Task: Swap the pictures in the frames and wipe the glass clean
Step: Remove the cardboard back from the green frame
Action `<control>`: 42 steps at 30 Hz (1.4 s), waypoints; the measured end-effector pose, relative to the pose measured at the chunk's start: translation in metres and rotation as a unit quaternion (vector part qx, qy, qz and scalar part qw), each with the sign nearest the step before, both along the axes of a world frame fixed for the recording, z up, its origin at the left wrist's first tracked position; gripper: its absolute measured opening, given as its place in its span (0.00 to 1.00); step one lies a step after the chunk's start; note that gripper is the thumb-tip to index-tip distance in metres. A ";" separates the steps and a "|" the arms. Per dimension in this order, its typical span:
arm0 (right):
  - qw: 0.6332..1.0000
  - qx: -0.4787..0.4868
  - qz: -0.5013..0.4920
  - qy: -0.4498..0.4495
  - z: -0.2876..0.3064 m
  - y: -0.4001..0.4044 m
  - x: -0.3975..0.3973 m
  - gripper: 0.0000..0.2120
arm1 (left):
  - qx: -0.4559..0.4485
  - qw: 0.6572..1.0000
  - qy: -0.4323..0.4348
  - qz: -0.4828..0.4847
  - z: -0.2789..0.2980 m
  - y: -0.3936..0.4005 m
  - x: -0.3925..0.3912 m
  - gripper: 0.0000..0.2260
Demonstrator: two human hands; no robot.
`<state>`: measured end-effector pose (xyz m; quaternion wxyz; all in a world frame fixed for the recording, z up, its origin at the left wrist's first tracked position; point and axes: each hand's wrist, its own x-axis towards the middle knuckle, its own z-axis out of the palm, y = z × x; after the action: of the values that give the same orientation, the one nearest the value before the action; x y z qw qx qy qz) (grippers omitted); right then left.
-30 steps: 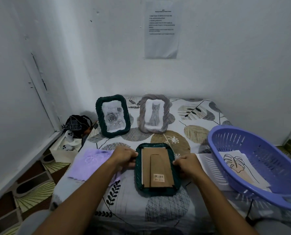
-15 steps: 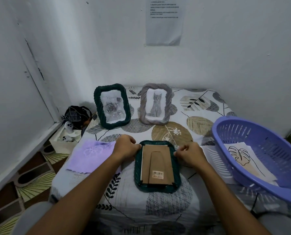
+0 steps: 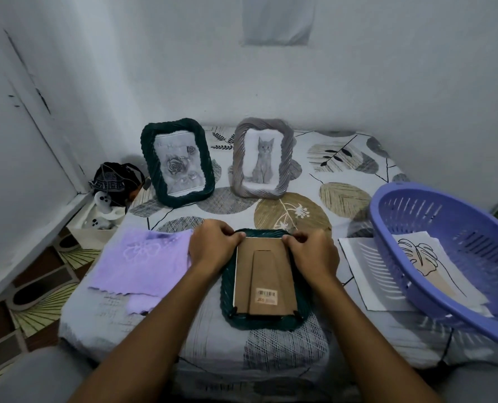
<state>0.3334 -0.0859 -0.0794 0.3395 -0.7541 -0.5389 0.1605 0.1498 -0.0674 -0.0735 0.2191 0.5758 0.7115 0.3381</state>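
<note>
A dark green picture frame [image 3: 263,321] lies face down on the bed [image 3: 343,175], near its front edge and between the two forearms. Its brown cardboard backing [image 3: 266,274] with the folded stand faces up, and a small barcode sticker [image 3: 266,295] sits on the lower part of the backing.

The left hand [image 3: 212,248] is at the top left corner of this frame, with the fingers curled and the fingertips pinching at the upper edge of the backing. The right hand [image 3: 313,253] does the same at the top right corner, with curled fingers gripping the edge there.

Behind, two other frames stand upright near the wall: a dark green frame with a rose picture [image 3: 178,162] on the left and a grey frame with a cat picture [image 3: 262,158] on the right, a little apart from each other.

A purple cloth [image 3: 141,264] lies flat just to the left of the left hand. On the right, a purple plastic basket [image 3: 416,216] rests tilted and holds a leaf drawing [image 3: 422,253] on paper. A white sheet [image 3: 358,266] lies partly under the basket.
</note>
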 end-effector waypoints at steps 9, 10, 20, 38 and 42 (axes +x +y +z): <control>0.999 0.012 0.009 -0.030 -0.001 -0.002 -0.001 0.08 | 0.018 1.000 0.006 -0.005 -0.002 0.000 -0.002 0.10; 0.999 0.010 0.009 -0.030 -0.001 -0.002 -0.001 0.08 | 0.020 1.000 0.010 -0.008 -0.001 0.000 -0.002 0.09; 1.000 0.004 0.015 -0.026 0.002 -0.003 0.001 0.07 | 0.039 0.997 0.029 -0.059 -0.001 0.000 -0.008 0.05; 0.997 0.014 0.075 0.030 0.009 -0.071 0.006 0.09 | 0.008 0.996 0.043 -0.076 0.015 -0.065 -0.016 0.20; 0.994 -0.024 0.097 0.033 0.010 -0.097 0.008 0.09 | -0.012 0.997 0.029 -0.065 0.011 -0.096 -0.016 0.19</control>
<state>0.3418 -0.1827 -0.0689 0.3220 -0.7004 -0.5938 0.2306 0.1333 -0.1638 -0.0620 0.2267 0.6280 0.6826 0.2973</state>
